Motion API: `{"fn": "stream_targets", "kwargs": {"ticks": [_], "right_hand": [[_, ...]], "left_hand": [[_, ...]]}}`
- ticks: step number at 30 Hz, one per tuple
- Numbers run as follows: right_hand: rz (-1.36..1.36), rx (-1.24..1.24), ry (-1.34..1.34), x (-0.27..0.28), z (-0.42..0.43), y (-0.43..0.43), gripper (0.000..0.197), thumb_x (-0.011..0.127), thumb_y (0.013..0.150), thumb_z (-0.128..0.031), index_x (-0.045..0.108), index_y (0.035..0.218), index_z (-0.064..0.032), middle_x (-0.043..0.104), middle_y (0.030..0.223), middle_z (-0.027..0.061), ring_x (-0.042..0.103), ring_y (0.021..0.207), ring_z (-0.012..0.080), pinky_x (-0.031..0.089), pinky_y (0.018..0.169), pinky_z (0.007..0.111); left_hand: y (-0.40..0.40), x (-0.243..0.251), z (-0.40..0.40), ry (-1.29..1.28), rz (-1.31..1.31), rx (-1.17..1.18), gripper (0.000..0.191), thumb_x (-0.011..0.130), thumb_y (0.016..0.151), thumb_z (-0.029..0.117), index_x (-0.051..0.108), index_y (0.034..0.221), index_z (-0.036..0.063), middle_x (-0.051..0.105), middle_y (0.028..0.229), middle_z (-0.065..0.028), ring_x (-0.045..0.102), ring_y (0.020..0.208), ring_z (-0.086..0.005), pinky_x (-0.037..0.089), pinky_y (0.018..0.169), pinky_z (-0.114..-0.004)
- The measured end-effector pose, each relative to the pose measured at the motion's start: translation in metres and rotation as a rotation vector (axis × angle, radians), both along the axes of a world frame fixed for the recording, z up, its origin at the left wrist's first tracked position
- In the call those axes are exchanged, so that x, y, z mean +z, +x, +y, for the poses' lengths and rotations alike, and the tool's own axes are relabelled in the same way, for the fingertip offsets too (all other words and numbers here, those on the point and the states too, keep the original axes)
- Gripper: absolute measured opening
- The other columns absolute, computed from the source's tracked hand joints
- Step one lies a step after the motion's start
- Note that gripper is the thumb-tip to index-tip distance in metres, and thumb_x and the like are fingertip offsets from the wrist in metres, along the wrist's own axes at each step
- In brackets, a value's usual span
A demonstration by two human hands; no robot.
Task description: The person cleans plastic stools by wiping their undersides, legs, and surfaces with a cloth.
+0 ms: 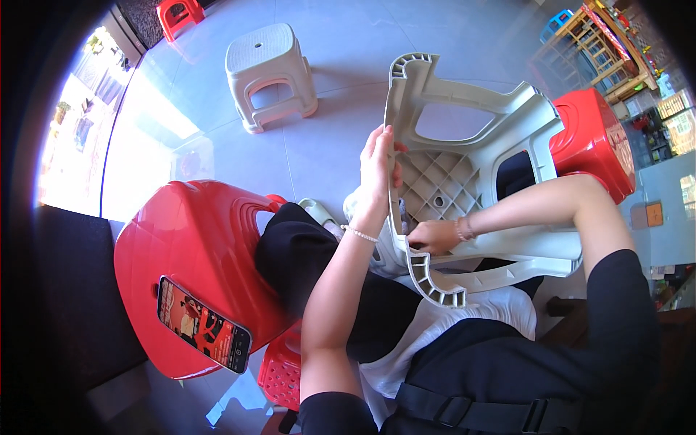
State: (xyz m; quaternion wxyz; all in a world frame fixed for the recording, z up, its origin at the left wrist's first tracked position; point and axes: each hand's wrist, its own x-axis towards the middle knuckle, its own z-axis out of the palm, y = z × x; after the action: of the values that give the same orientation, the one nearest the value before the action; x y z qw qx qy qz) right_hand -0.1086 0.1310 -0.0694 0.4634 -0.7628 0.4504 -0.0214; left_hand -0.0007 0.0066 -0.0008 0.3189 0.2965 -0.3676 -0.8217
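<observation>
A pale grey-green plastic stool [486,136] is tipped over across my lap. Its hollow, ribbed underside [437,176] faces me, with a round hole in the middle. My left hand [379,166] grips the near-left edge of a stool side, fingers curled over it to the inside. Down inside the stool, my right hand [435,237] is bent against the inner wall on the left. Its fingertips are partly hidden, and what they hold cannot be made out. A small greyish thing [403,211] shows just above that hand, too little of it visible to name.
A red plastic stool [179,244] stands at my left, bearing a smartphone [204,324] with a lit screen. Another pale stool [272,76] is on the tiled floor ahead. A red stool [590,141] stands at right, near a wooden rack [609,54]. A red perforated stool [280,372] is below.
</observation>
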Motion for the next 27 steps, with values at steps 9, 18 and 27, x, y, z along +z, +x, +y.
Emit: {"fn": "stream_targets", "kwargs": {"ticks": [9,18,27], "right_hand": [[0.323,0.133,-0.175,-0.026,-0.019,0.016,0.016,0.060,0.060,-0.017,0.063,0.072,-0.0068,0.062,0.073,0.0157,0.060,0.071,0.0327,0.049,0.062,0.041],[0.315,0.148,-0.207,-0.020,-0.010,0.014,0.019,0.060,0.061,-0.017,0.062,0.075,-0.0054,0.062,0.075,0.0167,0.059,0.073,0.0344,0.048,0.064,0.043],[0.329,0.412,-0.013,-0.024,-0.018,-0.005,0.030,0.067,0.061,-0.020,0.063,0.086,-0.0042,0.063,0.082,0.0158,0.060,0.081,0.0326,0.048,0.071,0.041]], "left_hand": [[0.002,0.004,0.002,-0.019,-0.050,0.016,0.045,0.048,0.085,0.042,0.046,0.117,0.0094,0.055,0.078,-0.0051,0.037,0.040,-0.0075,0.031,0.034,-0.021],[0.006,0.006,0.015,-0.044,-0.053,0.073,0.041,0.047,0.084,0.044,0.051,0.098,0.0056,0.058,0.084,-0.0067,0.048,0.044,-0.0113,0.039,0.041,-0.024],[0.002,0.010,0.033,-0.027,-0.124,0.082,0.044,0.047,0.085,0.043,0.045,0.111,0.0073,0.054,0.100,-0.0084,0.056,0.075,-0.0149,0.045,0.061,-0.027]]}}
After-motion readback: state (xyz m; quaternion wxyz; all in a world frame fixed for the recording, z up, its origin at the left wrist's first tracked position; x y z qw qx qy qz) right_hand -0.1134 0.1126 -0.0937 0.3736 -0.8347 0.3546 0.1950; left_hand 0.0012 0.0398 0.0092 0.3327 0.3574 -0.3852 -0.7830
